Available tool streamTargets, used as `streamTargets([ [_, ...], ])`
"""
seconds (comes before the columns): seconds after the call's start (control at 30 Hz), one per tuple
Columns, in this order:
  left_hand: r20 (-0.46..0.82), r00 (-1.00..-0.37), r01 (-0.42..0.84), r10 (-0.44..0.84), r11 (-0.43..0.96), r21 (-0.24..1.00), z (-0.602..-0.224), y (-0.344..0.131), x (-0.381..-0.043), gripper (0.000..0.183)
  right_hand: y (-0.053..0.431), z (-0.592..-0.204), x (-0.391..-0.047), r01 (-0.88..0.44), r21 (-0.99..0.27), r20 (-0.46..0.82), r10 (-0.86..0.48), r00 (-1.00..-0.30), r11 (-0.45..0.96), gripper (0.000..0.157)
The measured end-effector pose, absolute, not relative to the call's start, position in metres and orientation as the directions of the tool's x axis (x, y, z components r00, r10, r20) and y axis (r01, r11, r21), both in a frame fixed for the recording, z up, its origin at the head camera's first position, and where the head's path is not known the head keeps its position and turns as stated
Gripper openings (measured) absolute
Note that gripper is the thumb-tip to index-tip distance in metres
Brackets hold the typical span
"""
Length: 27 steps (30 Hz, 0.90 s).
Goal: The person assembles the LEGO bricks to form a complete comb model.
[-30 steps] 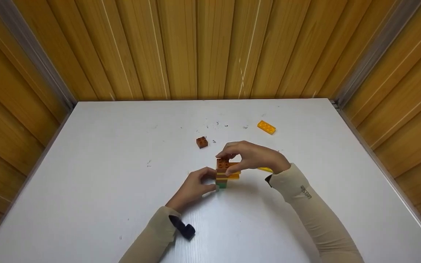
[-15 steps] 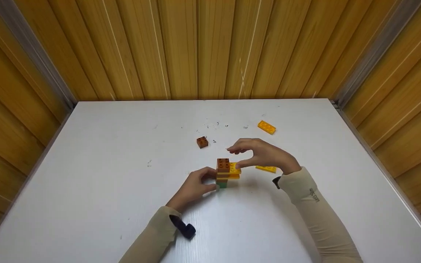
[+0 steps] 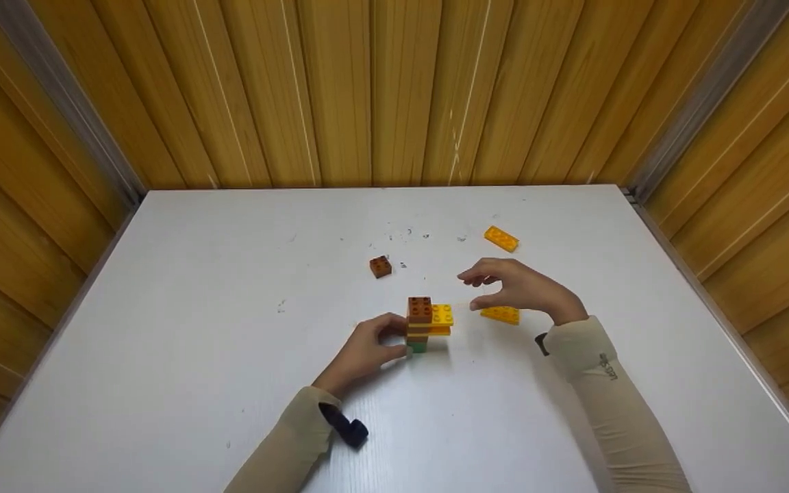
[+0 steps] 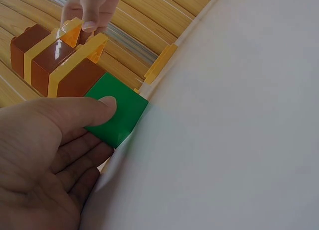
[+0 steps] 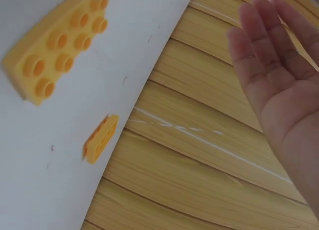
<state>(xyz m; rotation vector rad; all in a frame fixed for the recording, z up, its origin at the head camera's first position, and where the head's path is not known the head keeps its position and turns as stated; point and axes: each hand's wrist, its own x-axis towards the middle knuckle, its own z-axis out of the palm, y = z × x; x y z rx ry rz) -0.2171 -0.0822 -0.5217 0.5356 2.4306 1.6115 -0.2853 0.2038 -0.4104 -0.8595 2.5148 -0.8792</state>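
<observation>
A tower of toy bricks [image 3: 419, 311] stands upright in front of me on the white table. Its brown bricks alternate with two yellow plates that jut out to the right, and a green brick [image 4: 127, 110] forms the bottom. My left hand [image 3: 361, 350] grips that green brick from the left, thumb on its near face; the fingers behind are partly hidden. To the right of the tower hovers my right hand [image 3: 521, 289], holding nothing, with loosely bent fingers. Below it lies a yellow plate [image 3: 502, 315], partly covered by the hand in the head view.
Behind the tower sits a loose brown brick [image 3: 381, 266]. Another yellow plate [image 3: 501, 238] lies farther back to the right. Ribbed wood-patterned walls [image 3: 394, 96] border the table [image 3: 230, 274] at the back and both sides.
My right hand has let go of the tower's top brown brick and moved away to the right, uncovering the upper yellow plate. The left hand has stayed in place.
</observation>
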Motion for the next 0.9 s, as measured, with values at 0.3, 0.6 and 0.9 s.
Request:
streamTargets([
  [0.3, 0.057, -0.915, 0.205, 0.399, 0.338, 0.919, -0.523, -0.082, -0.217, 0.033, 0.223, -0.422, -0.294, -0.418, -0.607, -0.148, -0.612, -0.777, 0.676, 0.050],
  [0.6, 0.015, -0.923, 0.163, 0.384, 0.357, 0.920, -0.521, -0.082, -0.216, 0.034, 0.235, -0.434, -0.299, -0.401, -0.560, -0.194, -0.584, -0.788, 0.726, 0.049],
  [0.9, 0.026, -0.920, 0.177, 0.391, 0.354, 0.918, -0.522, -0.082, -0.217, 0.034, 0.241, -0.443, -0.303, -0.344, -0.516, -0.264, -0.528, -0.807, 0.785, 0.047],
])
